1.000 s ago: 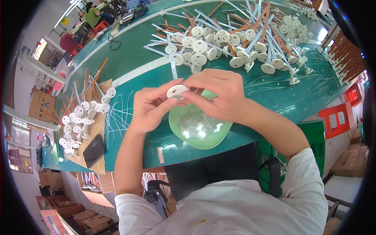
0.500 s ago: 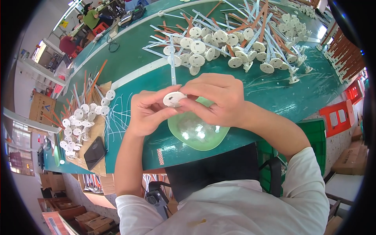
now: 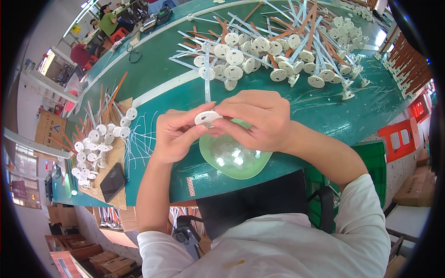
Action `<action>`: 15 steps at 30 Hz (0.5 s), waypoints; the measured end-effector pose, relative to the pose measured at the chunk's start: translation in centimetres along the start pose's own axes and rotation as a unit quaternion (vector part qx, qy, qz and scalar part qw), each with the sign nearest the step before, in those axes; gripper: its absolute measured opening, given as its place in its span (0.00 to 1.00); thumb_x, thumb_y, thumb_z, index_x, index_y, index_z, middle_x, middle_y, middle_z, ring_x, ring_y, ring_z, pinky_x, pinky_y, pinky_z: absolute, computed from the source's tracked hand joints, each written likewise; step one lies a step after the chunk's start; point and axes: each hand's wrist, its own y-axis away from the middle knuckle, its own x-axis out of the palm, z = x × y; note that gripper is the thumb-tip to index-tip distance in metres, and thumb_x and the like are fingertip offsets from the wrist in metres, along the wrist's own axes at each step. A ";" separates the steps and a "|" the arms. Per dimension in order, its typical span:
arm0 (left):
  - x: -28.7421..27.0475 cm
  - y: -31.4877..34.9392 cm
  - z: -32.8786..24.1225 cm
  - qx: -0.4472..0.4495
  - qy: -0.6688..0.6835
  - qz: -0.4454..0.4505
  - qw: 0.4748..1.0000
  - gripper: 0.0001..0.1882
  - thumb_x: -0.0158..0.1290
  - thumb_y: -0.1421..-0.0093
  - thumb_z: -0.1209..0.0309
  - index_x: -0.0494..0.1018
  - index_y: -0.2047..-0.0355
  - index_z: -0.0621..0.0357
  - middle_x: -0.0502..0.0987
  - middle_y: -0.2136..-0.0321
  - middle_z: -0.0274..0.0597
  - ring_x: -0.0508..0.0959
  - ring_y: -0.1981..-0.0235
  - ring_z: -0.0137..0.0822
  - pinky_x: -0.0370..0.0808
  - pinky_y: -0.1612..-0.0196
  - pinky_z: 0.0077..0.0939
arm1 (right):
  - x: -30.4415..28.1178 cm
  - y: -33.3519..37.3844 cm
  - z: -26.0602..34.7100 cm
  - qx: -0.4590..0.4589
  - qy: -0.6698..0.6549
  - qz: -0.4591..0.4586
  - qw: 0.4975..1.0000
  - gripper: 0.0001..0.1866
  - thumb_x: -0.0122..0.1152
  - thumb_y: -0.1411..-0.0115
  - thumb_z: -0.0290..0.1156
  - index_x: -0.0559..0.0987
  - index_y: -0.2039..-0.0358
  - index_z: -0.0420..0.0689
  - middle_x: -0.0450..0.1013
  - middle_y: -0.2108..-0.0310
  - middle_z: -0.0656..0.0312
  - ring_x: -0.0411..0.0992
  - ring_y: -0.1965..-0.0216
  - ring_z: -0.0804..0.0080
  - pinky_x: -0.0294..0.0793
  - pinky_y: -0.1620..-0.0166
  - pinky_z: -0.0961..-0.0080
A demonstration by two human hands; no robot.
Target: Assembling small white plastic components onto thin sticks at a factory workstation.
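Note:
Between my two hands is a round white plastic disc (image 3: pixel 207 118) with a small slot in its face. A pale metal strip (image 3: pixel 207 85) reaches away from it toward the far side; the joint between them is hidden. My left hand (image 3: pixel 175 133) pinches the disc's left edge with thumb and fingers. From the right, my right hand (image 3: pixel 259 116) grips the opposite edge, its fingertips close together. Just below the hands stands a light green bowl (image 3: pixel 257 171) holding small clear pieces, partly covered by my right hand.
A large heap of similar white discs (image 3: pixel 234 57) on brown and silver strips spreads across the far table. At left, more discs (image 3: pixel 94 136) lie on cardboard beside thin white wires (image 3: pixel 141 139) and a dark phone (image 3: pixel 112 182). Red stools (image 3: pixel 401 139) stand at right. People sit far left.
The disc has tipped slightly and dropped a little, both hands moving with it. My grip stays the same.

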 end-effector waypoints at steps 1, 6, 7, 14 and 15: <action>0.0 0.0 0.1 0.000 0.000 0.000 1.000 0.20 0.54 0.37 0.79 0.70 0.44 0.74 0.82 0.61 0.55 0.85 0.65 0.44 0.84 0.58 0.38 | -0.1 -0.1 0.0 -0.006 -0.006 -0.003 1.000 0.11 0.73 0.54 0.23 0.82 0.68 0.41 0.79 0.71 0.59 0.77 0.75 0.66 0.75 0.73 0.76; -0.4 0.2 0.0 0.002 -0.035 0.000 0.999 0.20 0.52 0.37 0.80 0.71 0.45 0.74 0.82 0.62 0.55 0.85 0.66 0.43 0.84 0.60 0.33 | 0.1 -0.2 -0.1 -0.019 -0.012 -0.006 1.000 0.12 0.74 0.54 0.22 0.82 0.68 0.39 0.79 0.73 0.57 0.77 0.77 0.66 0.75 0.74 0.78; -0.3 0.2 -0.2 0.002 -0.038 -0.003 0.999 0.20 0.52 0.37 0.80 0.71 0.45 0.74 0.82 0.62 0.55 0.85 0.66 0.43 0.84 0.60 0.33 | 0.2 -0.3 -0.1 -0.020 -0.010 -0.010 1.000 0.13 0.74 0.54 0.22 0.82 0.67 0.39 0.79 0.72 0.57 0.77 0.77 0.66 0.75 0.74 0.77; -1.0 -0.3 -5.6 -0.103 -0.121 -0.077 0.984 0.17 0.50 0.34 0.78 0.72 0.45 0.67 0.81 0.63 0.44 0.83 0.64 0.32 0.78 0.59 0.22 | -0.5 -0.6 0.0 0.051 0.036 0.056 0.996 0.16 0.74 0.54 0.24 0.82 0.62 0.41 0.79 0.70 0.57 0.77 0.73 0.66 0.76 0.70 0.77; -1.8 0.0 -7.1 -0.120 -0.150 -0.094 0.977 0.16 0.49 0.33 0.76 0.72 0.46 0.67 0.81 0.65 0.42 0.82 0.66 0.30 0.78 0.60 0.22 | -0.5 -0.4 -0.2 0.055 0.036 0.066 0.996 0.17 0.74 0.54 0.25 0.82 0.61 0.41 0.79 0.70 0.57 0.77 0.72 0.67 0.77 0.70 0.77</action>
